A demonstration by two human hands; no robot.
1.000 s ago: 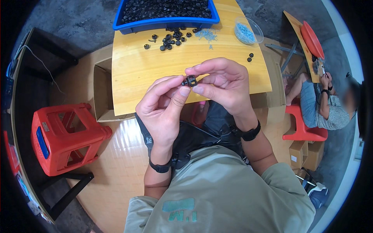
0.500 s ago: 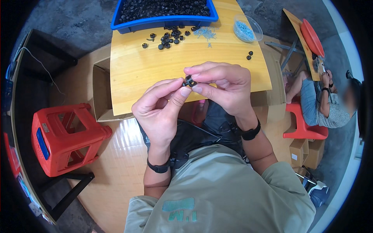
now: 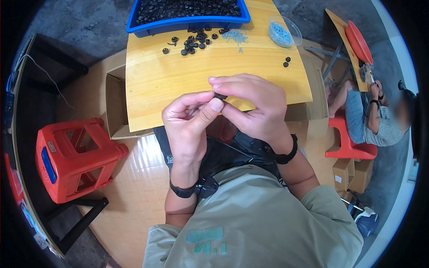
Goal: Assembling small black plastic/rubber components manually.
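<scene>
In front of me, over the table's near edge, a small black round plastic part (image 3: 220, 95) is pinched between the thumb and forefinger of my left hand (image 3: 190, 118). Fingertips of my right hand (image 3: 259, 105) close around the same part from the right, its forefinger above and its thumb below. Most of the part is hidden by the fingers. Beyond the hands, several loose black round parts (image 3: 190, 46) lie scattered on the wooden table (image 3: 170, 85). Beside them is a small heap of thin light-blue pieces (image 3: 235, 36).
A blue tray (image 3: 192, 22) full of black parts stands at the far edge. At far right is a clear tub (image 3: 281, 35) of light-blue pieces; two black parts (image 3: 286, 62) lie nearer. Left is a red stool (image 3: 80, 158). Another person (image 3: 380, 116) sits at right.
Both hands have turned the black part, so its openings no longer show. My left thumb now covers more of it, and the left hand has shifted slightly right.
</scene>
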